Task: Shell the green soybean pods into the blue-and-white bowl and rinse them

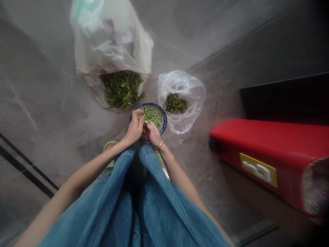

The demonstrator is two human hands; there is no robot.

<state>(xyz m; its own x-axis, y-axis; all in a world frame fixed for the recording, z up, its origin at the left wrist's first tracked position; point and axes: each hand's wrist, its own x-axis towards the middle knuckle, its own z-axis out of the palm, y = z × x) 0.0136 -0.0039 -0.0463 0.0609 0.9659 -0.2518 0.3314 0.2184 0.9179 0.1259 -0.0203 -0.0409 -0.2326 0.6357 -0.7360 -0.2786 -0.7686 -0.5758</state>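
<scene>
Over the near part of a blue-rimmed plate (pixel 165 116), my left hand (pixel 135 127) and my right hand (pixel 154 134) meet with fingers pinched. A small pale-green bean pod (pixel 146 121) shows between their fingertips, mostly covered by the fingers. Shelled green beans (pixel 153 115) are heaped on the plate. Beyond it to the left, a large white plastic bag (pixel 113 55) lies open with many green pods (pixel 123 90) at its mouth. To the right, a smaller clear plastic bag (pixel 195 92) holds a pile of darker green pods or shells (pixel 176 103).
Grey tiled floor (pixel 46 103) lies under everything. A red box-shaped object (pixel 269 137) with a yellow label (pixel 258 169) stands at the right. My denim-covered knees (pixel 151 161) and a green slipper (pixel 110 164) are close below the plate.
</scene>
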